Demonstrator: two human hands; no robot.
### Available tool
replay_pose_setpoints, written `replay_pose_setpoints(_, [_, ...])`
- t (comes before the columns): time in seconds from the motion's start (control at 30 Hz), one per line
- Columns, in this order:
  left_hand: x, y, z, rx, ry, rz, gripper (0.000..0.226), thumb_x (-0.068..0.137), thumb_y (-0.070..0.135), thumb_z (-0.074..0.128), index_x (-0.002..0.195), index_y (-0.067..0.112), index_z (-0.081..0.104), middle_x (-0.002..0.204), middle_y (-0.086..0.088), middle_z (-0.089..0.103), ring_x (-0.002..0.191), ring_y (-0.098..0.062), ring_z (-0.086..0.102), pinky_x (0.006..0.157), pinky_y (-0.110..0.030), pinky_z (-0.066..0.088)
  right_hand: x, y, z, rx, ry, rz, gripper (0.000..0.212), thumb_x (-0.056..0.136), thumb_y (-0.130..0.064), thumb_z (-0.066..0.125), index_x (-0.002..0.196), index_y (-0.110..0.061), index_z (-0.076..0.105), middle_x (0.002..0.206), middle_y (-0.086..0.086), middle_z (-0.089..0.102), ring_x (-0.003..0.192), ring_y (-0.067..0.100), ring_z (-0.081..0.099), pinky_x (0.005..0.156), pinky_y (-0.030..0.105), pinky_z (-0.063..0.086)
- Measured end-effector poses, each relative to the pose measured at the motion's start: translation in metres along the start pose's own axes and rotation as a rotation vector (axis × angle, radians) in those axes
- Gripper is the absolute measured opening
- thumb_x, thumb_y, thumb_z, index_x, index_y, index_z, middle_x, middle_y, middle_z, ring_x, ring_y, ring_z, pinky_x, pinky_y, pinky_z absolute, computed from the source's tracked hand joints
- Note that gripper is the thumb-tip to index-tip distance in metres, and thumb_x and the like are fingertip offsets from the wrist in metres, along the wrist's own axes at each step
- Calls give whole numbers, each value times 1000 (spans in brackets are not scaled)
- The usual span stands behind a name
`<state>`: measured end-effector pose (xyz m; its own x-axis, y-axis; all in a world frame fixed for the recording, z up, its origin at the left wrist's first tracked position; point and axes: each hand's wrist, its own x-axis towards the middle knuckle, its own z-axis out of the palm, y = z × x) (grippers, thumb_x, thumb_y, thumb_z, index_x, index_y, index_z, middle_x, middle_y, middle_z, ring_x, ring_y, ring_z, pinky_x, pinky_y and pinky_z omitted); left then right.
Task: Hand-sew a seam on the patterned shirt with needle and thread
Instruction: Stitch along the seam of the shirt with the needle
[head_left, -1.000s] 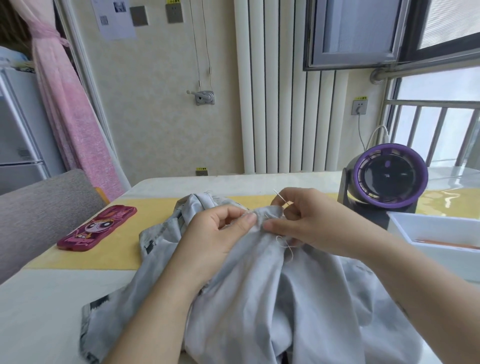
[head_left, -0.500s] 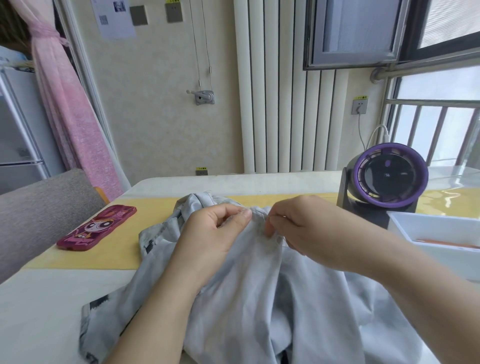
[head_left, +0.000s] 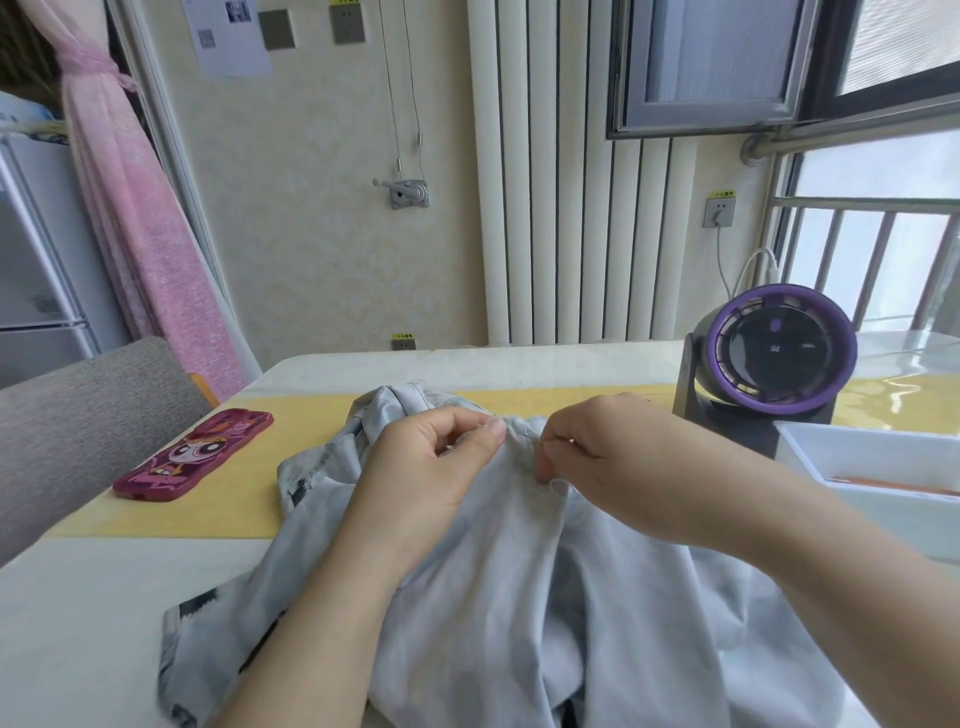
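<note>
Shirt: the pale grey shirt lies heaped on the near middle of the table; its far end spreads over the yellow mat, and dark printed patches show along its left edge

Seam edge: one fold of the cloth is lifted off the heap and held up between the two hands

Left hand: the left hand comes in from the lower left, fingers curled, with thumb and forefinger pinching the raised fold at its top

Right hand: the right hand reaches in from the right, its fingers curled and pressed together at the tips, pinching the same fold of the shirt just beside the left thumb

Needle: too small to make out from here; I cannot tell whether it sits between the right fingertips

Thread: a thin pale loop of thread hangs against the cloth just under the right fingertips

Phone: a pink phone with a cartoon case lies flat on the mat, left of the shirt and apart from it

Fan: a small black and purple fan stands on the table behind the right wrist

Tray: a white tray sits at the right edge, just in front of the fan

Chair: a grey chair stands at the table's left side
</note>
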<state>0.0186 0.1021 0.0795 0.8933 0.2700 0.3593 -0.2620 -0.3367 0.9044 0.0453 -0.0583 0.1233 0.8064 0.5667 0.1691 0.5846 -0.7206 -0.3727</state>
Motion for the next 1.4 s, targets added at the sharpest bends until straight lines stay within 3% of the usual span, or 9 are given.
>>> replay_pose_setpoints(0.2, [-1,0,1,21,-15,41,14,86,22,65,74,25,70,72,16,70,70,3,60,71,-11,45,0,0,2,-22,10,18,28,91,-21,40,87,-7,64,85,6,67,78,24,57,72,37,48])
replay_pose_setpoints(0.33, [-5,3,5,150,45,173,13,85,21,67,73,27,68,75,22,68,70,9,59,66,-4,39,1,0,4,-34,28,27,29,93,-21,38,89,-7,63,75,8,61,61,20,44,58,33,41])
replay_pose_setpoints(0.5, [-12,5,16,248,50,336,20,84,20,67,72,36,66,80,26,68,78,9,61,69,-5,41,6,0,10,69,34,24,31,95,-20,37,70,-18,54,57,-3,52,54,15,48,51,26,39])
replay_pose_setpoints(0.7, [-1,0,10,-131,116,72,11,88,19,64,78,23,69,76,17,71,75,7,61,73,-8,43,8,4,2,352,144,-53,9,92,-16,50,85,-21,50,53,-5,61,41,3,47,45,19,40])
replay_pose_setpoints(0.8, [1,-4,9,-309,102,-71,13,86,21,65,76,20,73,84,4,73,89,-8,65,89,-23,48,7,4,-5,390,189,-129,14,88,-11,54,78,-20,56,66,-8,69,57,22,59,58,41,52])
replay_pose_setpoints(0.9, [-1,-2,10,-428,70,-145,13,81,23,66,74,27,76,91,-5,74,97,-21,66,99,-39,47,6,5,-8,500,184,-198,10,88,-12,62,80,-17,64,77,-4,73,63,19,63,67,33,55])
replay_pose_setpoints(1.0, [0,-1,10,-468,62,-145,13,80,23,65,73,26,76,89,-6,75,93,-19,67,96,-38,48,7,8,-9,640,96,-231,9,88,-19,63,87,-13,69,86,-1,74,63,7,62,70,19,54])
replay_pose_setpoints(1.23, [-4,2,14,-450,-15,-49,21,72,34,65,81,17,75,93,-9,74,99,-23,67,95,-37,49,17,15,11,661,202,-210,11,80,-15,73,81,-13,62,73,4,71,65,16,63,65,26,49])
replay_pose_setpoints(1.4, [-4,1,15,-449,-5,-59,13,79,30,65,80,23,75,92,-3,74,95,-14,67,90,-30,48,21,26,2,764,231,-51,36,69,-50,63,83,-17,67,80,5,69,72,17,51,68,32,40])
